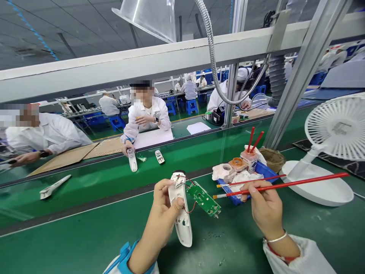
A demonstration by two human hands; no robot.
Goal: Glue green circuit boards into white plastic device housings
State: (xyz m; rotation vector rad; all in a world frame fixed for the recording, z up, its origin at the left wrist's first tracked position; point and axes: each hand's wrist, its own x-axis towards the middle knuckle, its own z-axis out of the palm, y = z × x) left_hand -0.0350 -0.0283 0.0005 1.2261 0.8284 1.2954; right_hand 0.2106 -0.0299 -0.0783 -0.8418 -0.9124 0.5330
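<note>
My left hand is closed around a long white plastic housing half, its hollow inner side facing me and the thumb pressed on it. Thin red and dark wires run from the housing to a green circuit board, which hangs tilted beside it. To the right, my right hand pinches a slim red-handled brush, whose bristle tip points left near the board, apart from it. A second red brush extends just above; whether my fingers also hold it or it rests on the tray I cannot tell.
Behind my right hand, a blue tray carries tape rolls, white cloth and a jar with red sticks. A white fan stands at right. On the green conveyor lie white housings. A co-worker's hand touches another housing.
</note>
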